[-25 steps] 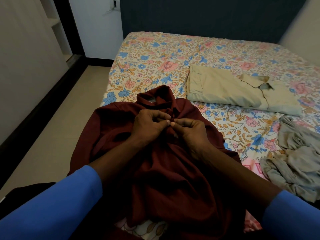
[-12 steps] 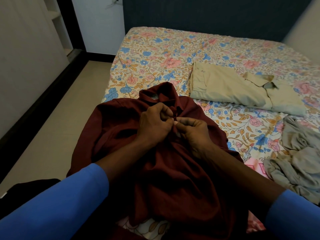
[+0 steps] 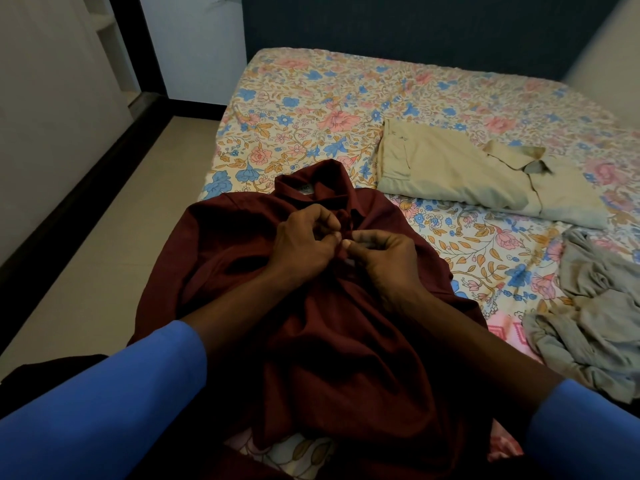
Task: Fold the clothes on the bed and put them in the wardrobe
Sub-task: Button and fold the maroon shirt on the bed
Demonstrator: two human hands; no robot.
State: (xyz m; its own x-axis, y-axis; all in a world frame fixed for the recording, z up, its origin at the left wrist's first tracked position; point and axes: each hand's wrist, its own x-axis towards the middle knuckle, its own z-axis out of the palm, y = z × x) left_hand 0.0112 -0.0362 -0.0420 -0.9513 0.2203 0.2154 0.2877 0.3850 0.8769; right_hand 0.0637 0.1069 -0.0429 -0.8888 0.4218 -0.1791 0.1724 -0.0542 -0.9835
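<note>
— Where is the maroon shirt (image 3: 311, 323)?

— On the near corner of the bed (image 3: 311, 109), at the 6 o'clock end of the floral sheet, front side up. Its left shoulder hangs over the bed's edge toward the floor (image 3: 114, 265) at 9 o'clock.

— Which way does it point?

— Its long axis runs 12 to 6. The collar (image 3: 311, 183) is at the 12 o'clock end, with a pale label showing inside it, and the hem comes down toward the person at 6. The body is rumpled and bunched, not flat.

— And the hands?

— Together, fingertips meeting at the front opening just below the collar. The left hand (image 3: 301, 244) pinches the cloth from the 9 o'clock side and the right hand (image 3: 384, 258) pinches it from the 3 o'clock side, fingers curled. Whether a button sits between them I cannot tell. Both forearms lie over the shirt, with blue sleeves (image 3: 104, 403) pushed up.

— The other clothes?

— A folded beige shirt (image 3: 450, 171) lies at 2 o'clock from the maroon one, apart from it, its long axis running roughly 9 to 3 and its collar toward the 3 o'clock end. A crumpled grey garment (image 3: 595, 313) sits at 3 o'clock, near the bed's right side, just below the beige shirt.
</note>
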